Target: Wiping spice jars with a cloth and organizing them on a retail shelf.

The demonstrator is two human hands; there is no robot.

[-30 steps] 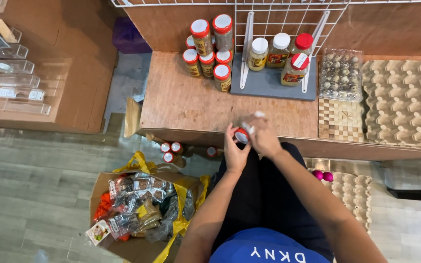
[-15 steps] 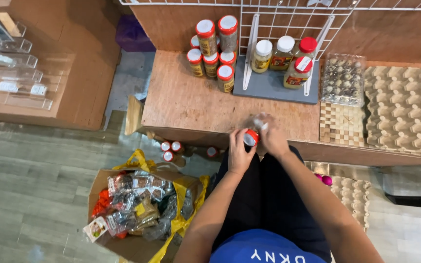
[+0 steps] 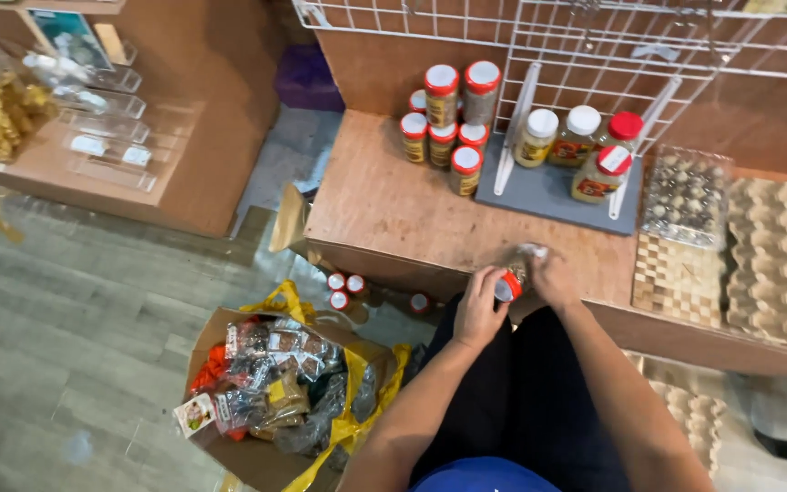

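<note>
Red-lidded jar [image 3: 507,286] at front edge of wooden surface [image 3: 384,205], tilted, btwn both hands. Left hand [image 3: 478,311] grip pinching lid; right hand [image 3: 553,279] wrapped round body. Bare wood behind; jar cluster [image 3: 445,128] well apart at back.

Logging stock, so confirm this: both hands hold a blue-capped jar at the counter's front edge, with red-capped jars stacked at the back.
One detail is wrong: the jar in the left hand and right hand has a red cap, not blue, as the head view shows. The red-capped jars do stand stacked at the counter back.
</note>
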